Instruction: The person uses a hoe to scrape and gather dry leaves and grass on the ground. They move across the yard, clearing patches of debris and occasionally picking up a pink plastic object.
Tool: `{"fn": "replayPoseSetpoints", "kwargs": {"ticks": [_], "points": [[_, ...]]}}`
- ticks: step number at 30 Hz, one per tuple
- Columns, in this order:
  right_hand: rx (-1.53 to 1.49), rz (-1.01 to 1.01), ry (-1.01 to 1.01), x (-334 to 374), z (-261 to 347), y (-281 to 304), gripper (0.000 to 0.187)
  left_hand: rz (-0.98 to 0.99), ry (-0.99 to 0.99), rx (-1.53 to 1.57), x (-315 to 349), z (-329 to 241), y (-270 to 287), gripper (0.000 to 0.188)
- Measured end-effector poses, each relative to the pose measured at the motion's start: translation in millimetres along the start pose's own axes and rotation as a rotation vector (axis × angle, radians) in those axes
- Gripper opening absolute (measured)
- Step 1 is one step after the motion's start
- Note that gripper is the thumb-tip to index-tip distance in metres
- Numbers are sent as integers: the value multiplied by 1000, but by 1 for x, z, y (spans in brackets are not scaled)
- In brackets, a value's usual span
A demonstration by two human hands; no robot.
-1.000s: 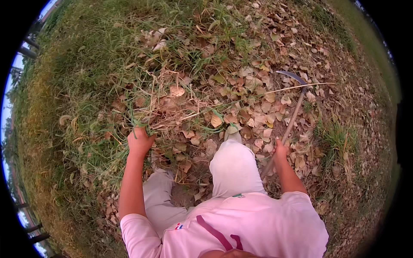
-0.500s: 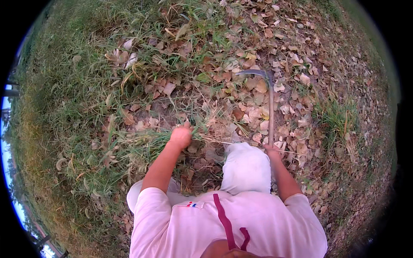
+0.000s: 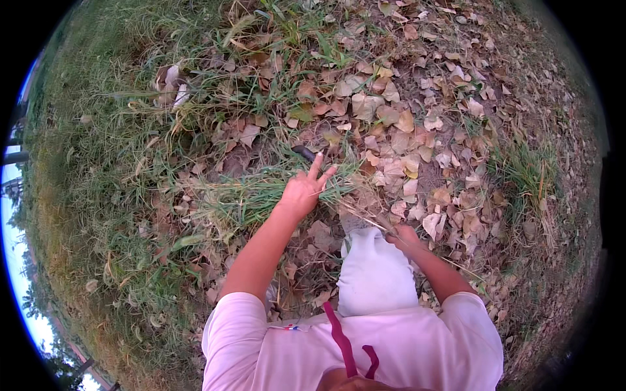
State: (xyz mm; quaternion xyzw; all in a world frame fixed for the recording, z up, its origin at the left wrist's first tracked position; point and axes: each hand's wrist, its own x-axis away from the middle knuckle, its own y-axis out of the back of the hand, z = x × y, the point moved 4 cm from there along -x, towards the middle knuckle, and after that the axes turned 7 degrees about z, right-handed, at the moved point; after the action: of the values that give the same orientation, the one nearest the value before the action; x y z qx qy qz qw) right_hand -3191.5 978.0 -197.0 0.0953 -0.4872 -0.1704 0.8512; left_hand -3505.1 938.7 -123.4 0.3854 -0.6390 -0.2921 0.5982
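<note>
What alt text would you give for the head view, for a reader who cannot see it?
Seen from above, a crouching person's left hand presses on a bundle of cut grass with fingers spread, while the right hand grips thin stalks beside a white-trousered knee. Dry brown leaves and green grass tufts cover the ground around.

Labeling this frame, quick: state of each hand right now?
Left hand: open, fingers spread, resting on a bundle of cut grass.
Right hand: closed by the knee; what it grips cannot be told.
</note>
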Motion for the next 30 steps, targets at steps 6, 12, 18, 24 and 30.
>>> {"fn": "replayPoseSetpoints", "kwargs": {"ticks": [6,12,18,24,30], "points": [[8,-43,10,-16,-15,-2,30,41,447,325,-13,67,-67,61],[-251,-107,64,-95,32,7,30,-12,554,434,0,69,-73,31],[-91,-93,-23,-92,-60,-7,32,-58,497,435,-8,59,-61,32],[-315,-106,-230,71,-141,-2,26,-8,644,433,38,76,-99,34],[-359,-146,-108,-18,-55,-10,26,128,538,440,70,60,-144,32]]}}
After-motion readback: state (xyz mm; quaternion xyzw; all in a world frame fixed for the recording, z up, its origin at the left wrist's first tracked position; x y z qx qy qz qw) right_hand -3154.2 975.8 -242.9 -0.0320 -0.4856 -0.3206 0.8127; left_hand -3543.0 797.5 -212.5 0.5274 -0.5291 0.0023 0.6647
